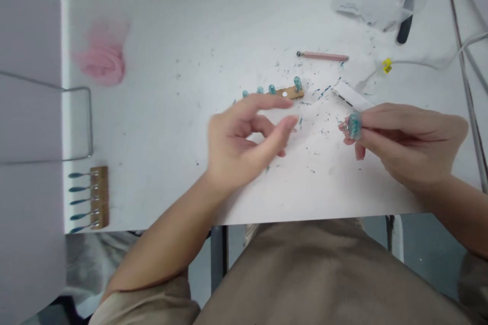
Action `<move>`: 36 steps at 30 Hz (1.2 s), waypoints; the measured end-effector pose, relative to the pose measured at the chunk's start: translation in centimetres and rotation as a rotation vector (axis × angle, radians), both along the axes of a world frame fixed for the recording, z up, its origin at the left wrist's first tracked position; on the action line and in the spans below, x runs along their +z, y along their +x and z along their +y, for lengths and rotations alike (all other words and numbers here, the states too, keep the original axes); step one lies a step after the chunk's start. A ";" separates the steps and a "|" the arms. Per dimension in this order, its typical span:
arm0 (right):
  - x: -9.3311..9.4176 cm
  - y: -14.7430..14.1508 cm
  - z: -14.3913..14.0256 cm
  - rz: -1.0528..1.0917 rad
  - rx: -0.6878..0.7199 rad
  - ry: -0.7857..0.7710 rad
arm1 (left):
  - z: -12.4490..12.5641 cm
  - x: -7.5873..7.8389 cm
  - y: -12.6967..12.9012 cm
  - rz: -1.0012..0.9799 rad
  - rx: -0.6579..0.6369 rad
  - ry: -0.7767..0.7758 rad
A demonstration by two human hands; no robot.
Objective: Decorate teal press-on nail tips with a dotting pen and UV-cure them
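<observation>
My right hand pinches a glittery teal press-on nail between thumb and fingertips, above the right part of the table. A small clear piece shows at the nail's left side. My left hand is held out to the left with thumb and fingers apart and nothing visible between them. Just beyond its fingers lies a wooden strip bearing several teal nails; the hand covers part of it. Close behind my right hand is a slim white device, partly hidden by the fingers.
Blue-green scraps dot the white table. A pink pen-like tool, crumpled pink cloth and clear plastic bag lie farther back. Near the left edge stands another wooden strip with several dark teal nails. A white cable runs right.
</observation>
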State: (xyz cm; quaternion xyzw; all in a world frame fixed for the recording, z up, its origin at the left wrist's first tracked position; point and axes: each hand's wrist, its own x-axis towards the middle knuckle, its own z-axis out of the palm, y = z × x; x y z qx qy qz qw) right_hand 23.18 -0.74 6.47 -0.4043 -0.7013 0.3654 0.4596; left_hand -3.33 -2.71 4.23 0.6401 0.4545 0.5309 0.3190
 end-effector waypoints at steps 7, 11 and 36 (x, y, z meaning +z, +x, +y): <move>0.6 -1.3 -0.6 0.252 0.140 -0.484 | -1.2 -0.8 3.6 -0.354 -0.307 -0.246; 0.2 -1.9 -0.6 0.318 0.117 -0.542 | -1.1 -1.2 3.5 -0.452 -0.313 -0.246; 0.9 -1.1 2.5 0.135 -0.017 -0.234 | 0.2 -1.8 2.7 -0.738 -0.128 -0.496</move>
